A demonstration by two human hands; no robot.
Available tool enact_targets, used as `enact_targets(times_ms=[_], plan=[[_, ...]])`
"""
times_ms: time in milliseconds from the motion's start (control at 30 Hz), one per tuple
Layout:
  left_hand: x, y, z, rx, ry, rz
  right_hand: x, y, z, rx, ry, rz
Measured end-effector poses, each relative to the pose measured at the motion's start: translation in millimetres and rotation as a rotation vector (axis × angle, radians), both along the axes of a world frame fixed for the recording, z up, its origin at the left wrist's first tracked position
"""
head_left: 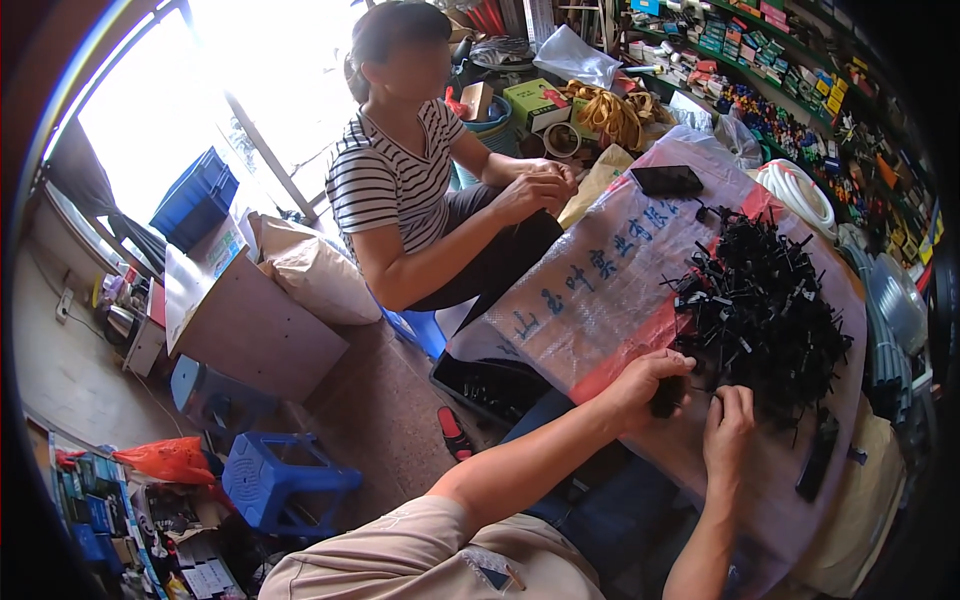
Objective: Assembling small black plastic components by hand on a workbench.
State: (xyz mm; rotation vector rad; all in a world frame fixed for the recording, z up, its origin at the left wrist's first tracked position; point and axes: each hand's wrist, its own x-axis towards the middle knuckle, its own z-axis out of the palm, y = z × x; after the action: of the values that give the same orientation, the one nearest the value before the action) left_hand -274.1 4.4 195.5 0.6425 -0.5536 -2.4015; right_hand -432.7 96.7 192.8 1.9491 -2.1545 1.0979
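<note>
Left hand (655, 378) closed around black plastic part (667, 397); right hand (728, 430) fingers curled, pinching small black piece. Black parts pile (765, 300) on woven sack (600, 290); dark tray (490, 385) holds more.

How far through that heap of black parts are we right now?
Done: a black tray by the knee already holds some parts. In hand: the left hand grips a black part, the right hand fingers another. Left: the big pile of black plastic parts on the woven sack, so most remains.

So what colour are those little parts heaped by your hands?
Black plastic parts, clearest in the head view.
</note>
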Motion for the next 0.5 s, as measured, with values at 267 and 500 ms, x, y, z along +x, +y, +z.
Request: enact_targets(times_ms=[267, 500], plan=[[-7.0, 3.5, -4.2, -0.22, -0.033, -0.049, -1.9, 14.8, 12.1, -0.009, -0.163, -0.022], [-17.3, 8.1, -4.1, -0.465, -0.295, -0.057, 3.9, 18.0, 2.7, 0.121, -0.047, 0.043]])
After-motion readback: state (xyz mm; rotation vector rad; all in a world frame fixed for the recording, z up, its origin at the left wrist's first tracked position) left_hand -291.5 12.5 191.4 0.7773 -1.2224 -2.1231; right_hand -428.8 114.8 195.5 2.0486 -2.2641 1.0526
